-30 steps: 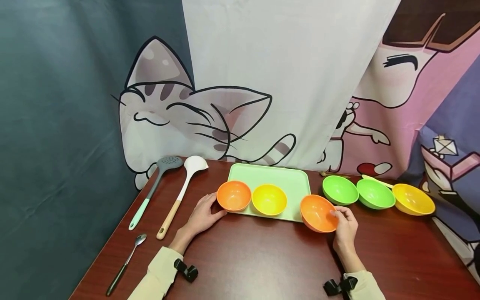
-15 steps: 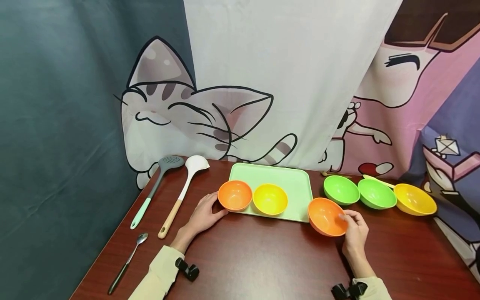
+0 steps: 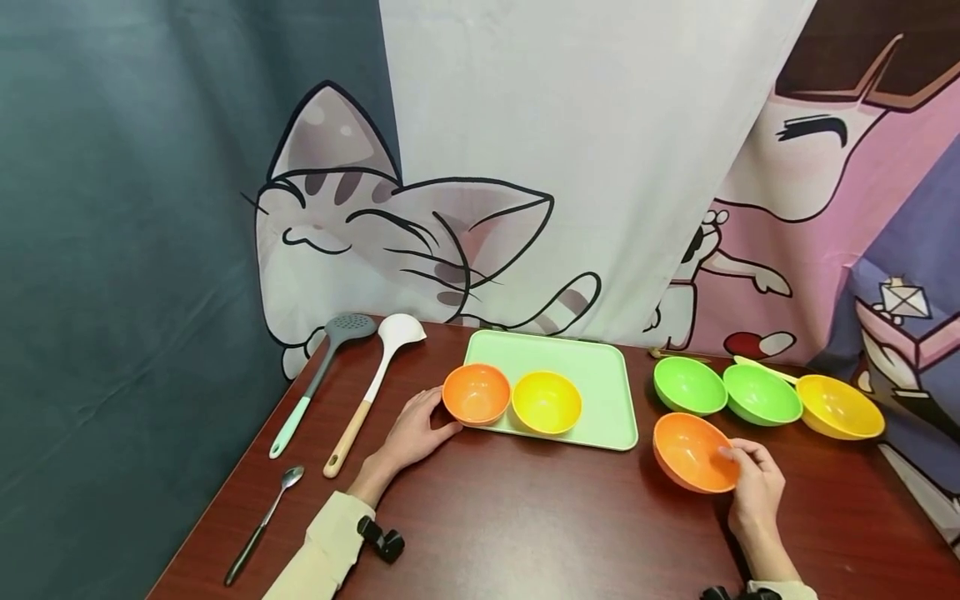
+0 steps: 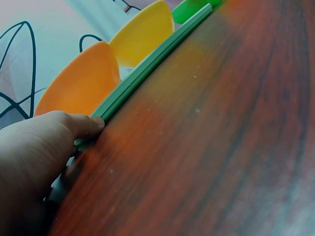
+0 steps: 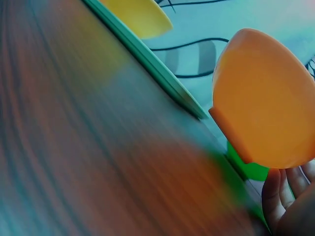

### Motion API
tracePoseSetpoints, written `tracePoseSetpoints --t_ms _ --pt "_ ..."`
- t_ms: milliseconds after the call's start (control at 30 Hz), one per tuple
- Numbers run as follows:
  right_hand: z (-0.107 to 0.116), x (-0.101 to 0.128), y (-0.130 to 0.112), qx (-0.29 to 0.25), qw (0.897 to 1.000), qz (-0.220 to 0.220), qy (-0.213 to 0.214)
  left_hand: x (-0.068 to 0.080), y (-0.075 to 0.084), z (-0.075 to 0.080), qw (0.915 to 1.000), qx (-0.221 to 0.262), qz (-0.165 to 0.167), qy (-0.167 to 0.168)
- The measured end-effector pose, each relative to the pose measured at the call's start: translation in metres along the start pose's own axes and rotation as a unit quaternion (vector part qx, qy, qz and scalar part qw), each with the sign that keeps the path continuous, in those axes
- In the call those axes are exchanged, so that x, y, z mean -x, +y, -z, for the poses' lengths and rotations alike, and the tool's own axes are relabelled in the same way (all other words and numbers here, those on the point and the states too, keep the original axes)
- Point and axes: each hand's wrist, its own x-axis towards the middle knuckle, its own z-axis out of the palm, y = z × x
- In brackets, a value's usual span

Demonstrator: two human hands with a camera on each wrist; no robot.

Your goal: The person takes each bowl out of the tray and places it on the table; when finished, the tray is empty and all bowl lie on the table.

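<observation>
My right hand [image 3: 756, 492] pinches the right rim of an orange bowl [image 3: 693, 454], thumb inside and fingers beneath. In the right wrist view that bowl [image 5: 266, 103] is raised above the table, tilted. My left hand [image 3: 412, 429] grips the front left corner of a light green tray [image 3: 607, 400], its thumb on the tray's edge in the left wrist view; its other fingers are mostly hidden there. On the tray, right beside this hand, sits a second orange bowl [image 3: 476, 396]. A yellow bowl [image 3: 547, 404] stands to its right.
Two green bowls [image 3: 690, 386] and a larger yellow bowl [image 3: 840, 408] line the back right, with a pale yellow utensil [image 3: 765, 369] behind. At left lie a grey slotted turner [image 3: 326, 367], a white ladle [image 3: 382, 367] and a metal spoon [image 3: 266, 521]. A printed curtain [image 3: 585, 167] hangs behind.
My right hand has carried the orange bowl to the right and nearer, away from the tray's front right corner. My left hand keeps its place at the tray. The head view has shifted slightly.
</observation>
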Motion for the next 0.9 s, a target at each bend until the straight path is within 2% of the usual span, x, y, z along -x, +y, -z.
tracePoseSetpoints --t_ms 300,500,700,900 --pt "0.032 -0.009 -0.012 -0.029 0.998 0.006 0.059 0.000 0.002 -0.001 1.0000 0.004 -0.001 -0.002" --pt "0.049 -0.013 -0.014 -0.034 0.996 0.000 0.078 0.001 0.005 -0.002 1.0000 -0.002 -0.003 -0.007" --pt "0.058 -0.018 -0.020 -0.053 0.993 0.019 0.101 0.004 0.006 -0.001 0.9999 0.006 0.003 -0.011" --pt "0.061 -0.026 -0.027 -0.071 0.989 0.044 0.123 0.001 0.004 0.003 1.0000 0.009 0.002 -0.001"
